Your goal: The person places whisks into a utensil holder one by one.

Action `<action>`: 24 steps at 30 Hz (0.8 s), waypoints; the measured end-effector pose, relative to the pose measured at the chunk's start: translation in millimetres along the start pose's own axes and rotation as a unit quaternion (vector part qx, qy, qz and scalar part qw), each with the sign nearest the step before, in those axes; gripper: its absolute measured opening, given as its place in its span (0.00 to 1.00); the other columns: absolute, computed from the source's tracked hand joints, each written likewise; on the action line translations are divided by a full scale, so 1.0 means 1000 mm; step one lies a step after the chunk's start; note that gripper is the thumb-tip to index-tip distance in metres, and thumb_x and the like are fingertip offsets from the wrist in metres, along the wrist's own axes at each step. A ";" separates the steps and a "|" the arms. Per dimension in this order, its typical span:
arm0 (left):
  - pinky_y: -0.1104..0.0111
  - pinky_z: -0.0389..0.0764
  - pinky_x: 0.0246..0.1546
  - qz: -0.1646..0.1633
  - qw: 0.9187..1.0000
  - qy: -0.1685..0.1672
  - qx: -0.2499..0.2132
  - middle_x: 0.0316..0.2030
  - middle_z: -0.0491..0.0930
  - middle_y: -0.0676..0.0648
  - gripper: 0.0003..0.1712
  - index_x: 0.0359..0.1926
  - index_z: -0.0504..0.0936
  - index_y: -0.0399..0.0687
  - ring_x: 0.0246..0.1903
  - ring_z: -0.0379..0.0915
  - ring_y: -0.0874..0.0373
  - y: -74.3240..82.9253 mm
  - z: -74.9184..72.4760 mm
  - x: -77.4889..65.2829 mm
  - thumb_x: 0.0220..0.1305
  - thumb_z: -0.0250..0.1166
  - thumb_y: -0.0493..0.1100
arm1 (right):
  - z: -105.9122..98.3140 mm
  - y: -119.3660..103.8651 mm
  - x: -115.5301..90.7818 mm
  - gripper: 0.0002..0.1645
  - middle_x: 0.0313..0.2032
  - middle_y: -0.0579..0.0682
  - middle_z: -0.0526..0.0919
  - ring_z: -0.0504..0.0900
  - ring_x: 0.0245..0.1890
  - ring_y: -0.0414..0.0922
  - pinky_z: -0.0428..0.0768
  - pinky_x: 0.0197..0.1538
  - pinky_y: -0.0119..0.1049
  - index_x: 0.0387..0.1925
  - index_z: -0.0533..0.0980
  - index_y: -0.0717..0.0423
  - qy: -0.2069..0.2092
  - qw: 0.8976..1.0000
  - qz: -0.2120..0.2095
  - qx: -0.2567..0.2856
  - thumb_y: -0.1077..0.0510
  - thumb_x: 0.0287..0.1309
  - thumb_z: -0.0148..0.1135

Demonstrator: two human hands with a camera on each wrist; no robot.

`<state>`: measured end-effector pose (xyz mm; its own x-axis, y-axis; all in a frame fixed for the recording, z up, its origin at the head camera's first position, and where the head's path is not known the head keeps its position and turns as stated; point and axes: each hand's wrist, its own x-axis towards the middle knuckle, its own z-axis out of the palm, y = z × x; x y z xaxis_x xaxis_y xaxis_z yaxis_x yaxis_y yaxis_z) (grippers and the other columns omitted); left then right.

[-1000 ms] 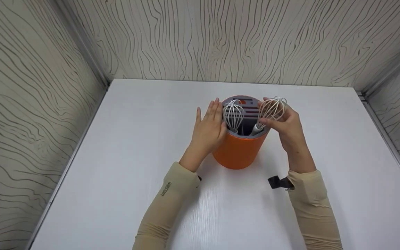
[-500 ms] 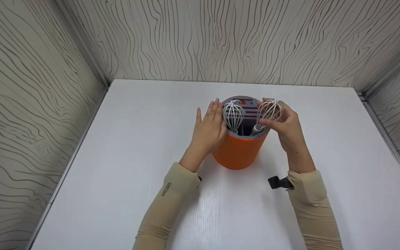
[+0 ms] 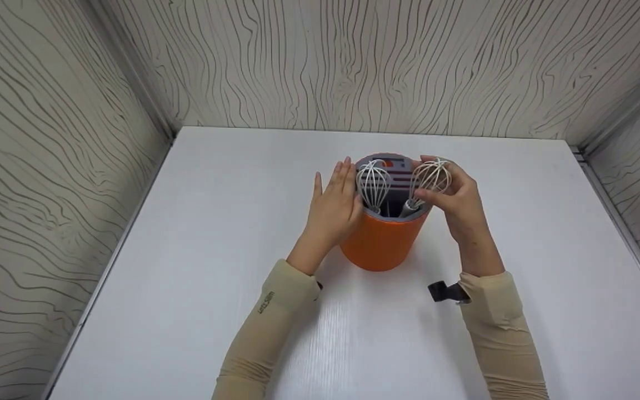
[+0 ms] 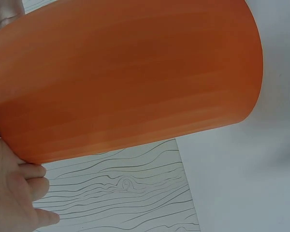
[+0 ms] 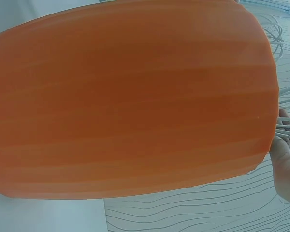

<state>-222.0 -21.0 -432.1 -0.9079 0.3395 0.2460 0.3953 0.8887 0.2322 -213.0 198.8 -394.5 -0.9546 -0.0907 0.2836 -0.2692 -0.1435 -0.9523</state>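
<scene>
An orange round utensil holder with a grey slotted top stands on the white table. My left hand lies with straight fingers against its left rim, beside a wire whisk standing head up in the holder's front opening. At the right rim my right hand holds a second whisk by its wire head, thumb in front and fingers behind. That whisk leans right, its handle down inside the opening. Both wrist views are mostly filled by the holder's orange wall.
The white table spreads around the holder on all sides. Wood-grain patterned panels rise at the back, left and right. A black wrist mount sits at the right sleeve cuff.
The right whisk's head has shifted slightly left and down, with my right fingers staying on it. My left hand and the holder have kept their places.
</scene>
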 end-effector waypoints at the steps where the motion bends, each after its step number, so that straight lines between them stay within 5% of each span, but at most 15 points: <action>1: 0.48 0.39 0.68 0.000 1.000 0.000 0.000 0.73 0.45 0.44 0.34 0.72 0.49 0.37 0.72 0.38 0.54 0.000 0.000 0.000 0.70 0.37 0.49 | 0.000 0.000 0.000 0.34 0.53 0.64 0.77 0.74 0.54 0.52 0.71 0.56 0.37 0.57 0.68 0.72 -0.001 1.000 -0.001 0.003 0.77 0.44 0.63; 10: 0.48 0.38 0.68 -0.004 1.000 -0.002 0.000 0.73 0.45 0.44 0.34 0.73 0.48 0.38 0.72 0.37 0.55 -0.001 0.000 0.000 0.71 0.37 0.49 | 0.000 0.004 0.001 0.34 0.52 0.56 0.79 0.74 0.55 0.52 0.72 0.56 0.37 0.57 0.72 0.64 -0.016 1.000 -0.017 -0.005 0.78 0.44 0.63; 15: 0.49 0.37 0.68 -0.014 1.000 -0.008 0.008 0.73 0.44 0.45 0.34 0.73 0.48 0.39 0.72 0.36 0.55 -0.002 0.000 -0.001 0.71 0.37 0.49 | 0.003 0.005 0.002 0.33 0.53 0.62 0.77 0.76 0.51 0.49 0.74 0.53 0.35 0.55 0.73 0.65 -0.014 1.000 -0.012 -0.007 0.78 0.43 0.64; 24: 0.49 0.38 0.68 -0.009 1.000 -0.007 0.009 0.73 0.44 0.45 0.34 0.73 0.48 0.39 0.72 0.37 0.55 0.000 0.001 0.001 0.71 0.37 0.50 | 0.002 0.008 0.001 0.27 0.49 0.54 0.81 0.76 0.48 0.48 0.75 0.50 0.33 0.52 0.75 0.69 0.000 1.000 -0.018 -0.014 0.77 0.46 0.64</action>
<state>-223.3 -19.9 -433.0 -0.9167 0.3278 0.2285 0.3766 0.8998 0.2201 -215.5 195.8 -401.7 -0.9446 -0.0855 0.3170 -0.3061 -0.1196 -0.9445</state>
